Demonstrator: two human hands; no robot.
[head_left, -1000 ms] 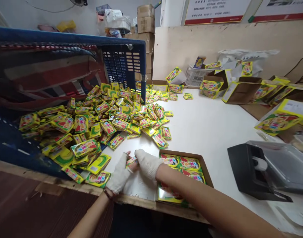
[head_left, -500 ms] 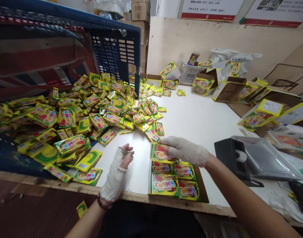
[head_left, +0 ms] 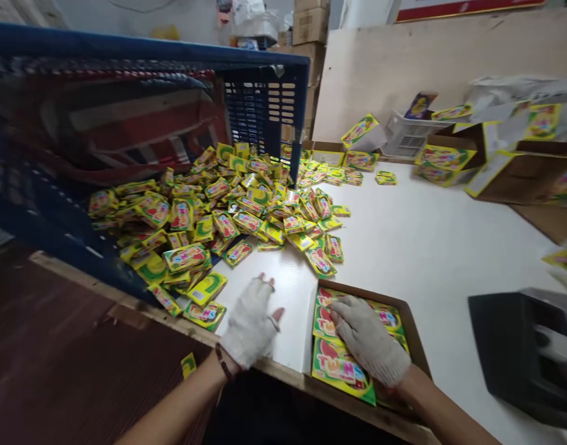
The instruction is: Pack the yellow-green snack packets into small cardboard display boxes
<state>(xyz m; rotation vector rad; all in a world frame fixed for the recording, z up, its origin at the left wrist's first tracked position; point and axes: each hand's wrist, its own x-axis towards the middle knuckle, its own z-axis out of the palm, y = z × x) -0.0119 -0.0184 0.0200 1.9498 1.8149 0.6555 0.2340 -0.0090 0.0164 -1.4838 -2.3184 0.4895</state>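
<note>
My right hand (head_left: 369, 337), in a white fingerless glove, lies over the packs in a shallow display box (head_left: 415, 337) at the table's front edge. Its fingers rest on the packs, and none looks lifted. The yellow-green candy packs (head_left: 339, 368), lettered "TWINS", lie face up in rows; my hand hides some of them. My left hand (head_left: 253, 324), gloved alike, is open over the white table, thumb apart and nothing held. Just left of it a loose pack (head_left: 204, 314) lies near the front edge, beside a large heap of the same packs (head_left: 227, 210).
A blue plastic crate (head_left: 267, 102) lies on its side around the heap. A black device (head_left: 524, 358) stands on the right. Open cartons (head_left: 519, 173) and a white basket (head_left: 399, 133) line the back. One pack (head_left: 188, 365) is on the floor.
The pack my right hand carried is now down in the box, with the hand lower over the contents. My left hand's fingers have spread. The view has swung left.
</note>
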